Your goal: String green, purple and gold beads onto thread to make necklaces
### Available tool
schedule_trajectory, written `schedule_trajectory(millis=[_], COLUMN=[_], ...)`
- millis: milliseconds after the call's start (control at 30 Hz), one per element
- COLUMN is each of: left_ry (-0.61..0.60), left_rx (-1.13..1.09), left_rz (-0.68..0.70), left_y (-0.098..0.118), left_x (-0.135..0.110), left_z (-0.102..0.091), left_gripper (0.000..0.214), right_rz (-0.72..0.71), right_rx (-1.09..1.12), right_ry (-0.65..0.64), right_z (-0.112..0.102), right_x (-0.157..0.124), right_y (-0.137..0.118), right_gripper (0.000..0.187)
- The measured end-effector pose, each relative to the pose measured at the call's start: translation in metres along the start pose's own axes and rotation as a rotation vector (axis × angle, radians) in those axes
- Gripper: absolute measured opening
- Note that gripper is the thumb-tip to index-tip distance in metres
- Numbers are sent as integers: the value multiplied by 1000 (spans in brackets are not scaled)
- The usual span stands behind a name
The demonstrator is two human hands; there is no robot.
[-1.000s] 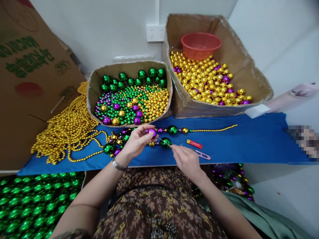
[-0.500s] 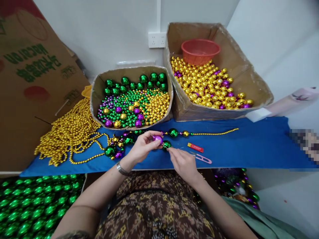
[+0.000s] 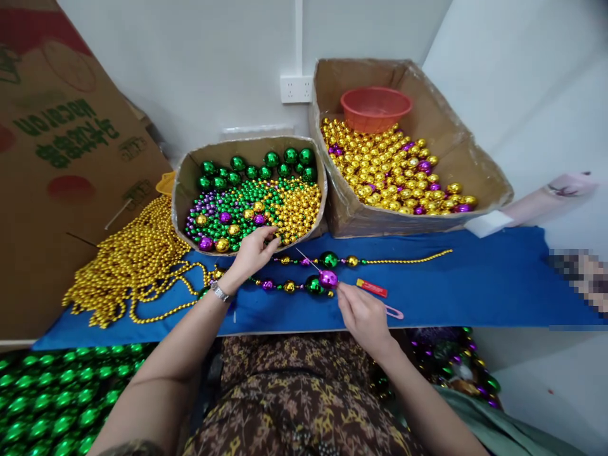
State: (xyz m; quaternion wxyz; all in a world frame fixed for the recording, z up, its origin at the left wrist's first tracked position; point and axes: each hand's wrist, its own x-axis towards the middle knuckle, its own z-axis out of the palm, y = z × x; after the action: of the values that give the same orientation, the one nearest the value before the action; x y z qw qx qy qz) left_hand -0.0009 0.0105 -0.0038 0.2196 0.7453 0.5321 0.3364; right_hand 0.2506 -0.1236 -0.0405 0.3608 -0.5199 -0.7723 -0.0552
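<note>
My right hand [image 3: 363, 316] pinches a thin needle [image 3: 306, 258] that points up and to the left. A large purple bead [image 3: 327, 277] sits on the needle just above my fingertips, at the end of a bead strand [image 3: 285, 286] of purple, gold and green beads lying on the blue cloth [image 3: 475, 278]. My left hand [image 3: 251, 252] reaches over the front rim of the small cardboard box [image 3: 178, 190] of green, purple and gold beads. Its fingertips are bent together among the beads, and what they hold is hidden.
A second strand [image 3: 399, 260] lies further back on the cloth. A red lighter [image 3: 371, 287] and pink snips [image 3: 393, 311] lie by my right hand. A big box [image 3: 479, 171] of gold beads holds a red basket [image 3: 375, 107]. Gold strands [image 3: 133, 266] pile at left, green beads [image 3: 52, 399] below.
My left hand let go of the purple bead and moved up to the small box. The purple bead now sits on the needle by my right hand. The camera tilted down slightly.
</note>
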Motion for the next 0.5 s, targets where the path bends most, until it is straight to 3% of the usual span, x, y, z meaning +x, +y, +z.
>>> schedule_trajectory(millis=[233,500], left_ry=[156,-1], left_rx=[136,284], left_rz=[14,168], left_y=[-3,-5], left_x=[8,20], left_z=[-17,-1], left_gripper=[38,27], right_rz=[17,13], right_rx=[16,18], right_ry=[-9,-9], right_z=[0,0], right_x=[0,2], right_y=[3,0], right_gripper=[20,21])
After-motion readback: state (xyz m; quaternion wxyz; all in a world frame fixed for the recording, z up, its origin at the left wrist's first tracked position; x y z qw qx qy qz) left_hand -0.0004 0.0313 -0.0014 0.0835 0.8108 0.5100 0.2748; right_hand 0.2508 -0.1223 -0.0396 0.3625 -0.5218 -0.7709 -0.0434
